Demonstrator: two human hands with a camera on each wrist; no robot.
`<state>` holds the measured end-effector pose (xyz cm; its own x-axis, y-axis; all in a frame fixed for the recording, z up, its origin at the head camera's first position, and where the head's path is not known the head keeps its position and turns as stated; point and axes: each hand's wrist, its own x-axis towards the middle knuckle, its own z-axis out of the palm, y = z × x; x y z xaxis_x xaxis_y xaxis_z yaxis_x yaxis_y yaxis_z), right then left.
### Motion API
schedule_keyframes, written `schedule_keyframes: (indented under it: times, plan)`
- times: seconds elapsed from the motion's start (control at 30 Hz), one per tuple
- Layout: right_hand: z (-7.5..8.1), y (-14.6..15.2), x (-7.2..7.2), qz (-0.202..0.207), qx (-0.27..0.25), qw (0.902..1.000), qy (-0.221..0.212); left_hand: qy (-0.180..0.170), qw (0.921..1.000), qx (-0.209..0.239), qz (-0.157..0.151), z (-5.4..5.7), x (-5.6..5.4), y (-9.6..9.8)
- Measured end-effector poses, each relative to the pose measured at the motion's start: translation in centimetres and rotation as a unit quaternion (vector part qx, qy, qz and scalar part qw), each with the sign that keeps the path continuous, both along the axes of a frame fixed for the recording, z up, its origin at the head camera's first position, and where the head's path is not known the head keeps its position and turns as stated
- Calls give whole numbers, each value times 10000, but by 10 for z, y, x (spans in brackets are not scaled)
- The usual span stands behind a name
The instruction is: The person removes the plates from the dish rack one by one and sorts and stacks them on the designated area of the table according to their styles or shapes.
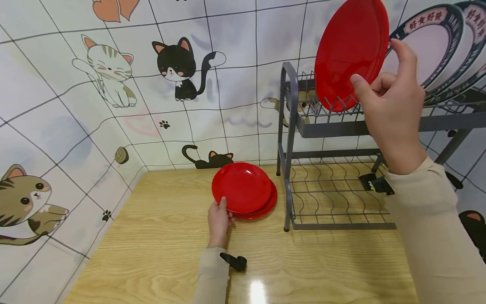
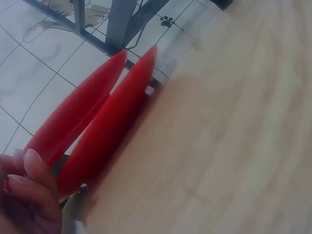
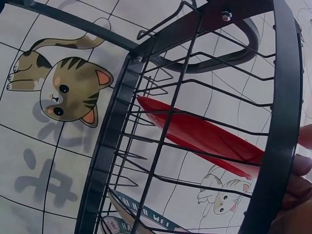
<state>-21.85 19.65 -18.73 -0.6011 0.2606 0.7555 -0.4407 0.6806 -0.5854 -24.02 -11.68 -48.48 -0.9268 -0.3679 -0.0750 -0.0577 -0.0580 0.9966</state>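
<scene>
Upright red plate: it is standing on the upper tier of the dish rack, toward the rack's left end, its lower edge sitting among the wires. Your right hand is gripping it near the rim, thumb lying on its face, index finger reaching to the right edge, with a broad spread between the two.

Left of the rack, down on the wooden table, two more red plates are lying stacked. Your left hand is pinching the upper red plate at its near-left rim, thumb on top; the left wrist view is showing a gap between it and the lower red plate.

Further out: white plates with patterned rims are leaning on the rack's upper tier, right of the upright red one. Tiled wall with cartoon cats is running behind the rack.

Step in hand, as judged: you are handling red plates between table and rack, one at each end. Whether the upright one is going in or coming out, you are giving no sign here. The next move is probably calling for a straight line along the wire slot with the right hand, and a level, separate hold on the upper plate with the left.
</scene>
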Motion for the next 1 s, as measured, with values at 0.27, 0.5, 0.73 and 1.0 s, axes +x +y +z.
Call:
schedule_keyframes:
  times: [0.27,0.5,0.73,1.0]
  plan:
    - [10,4,-3,-378,127,9986,-351,-30,9994,-335,-50,-4,-3,3]
    - [17,7,-5,-358,243,9980,-461,-142,9976,-669,-82,-6,-3,1]
    - [22,6,-13,-263,412,9944,-942,-351,9962,-787,-159,-3,-1,-7]
    - [22,2,-21,-427,581,9881,-1356,-427,9949,-815,-406,-4,-1,-6]
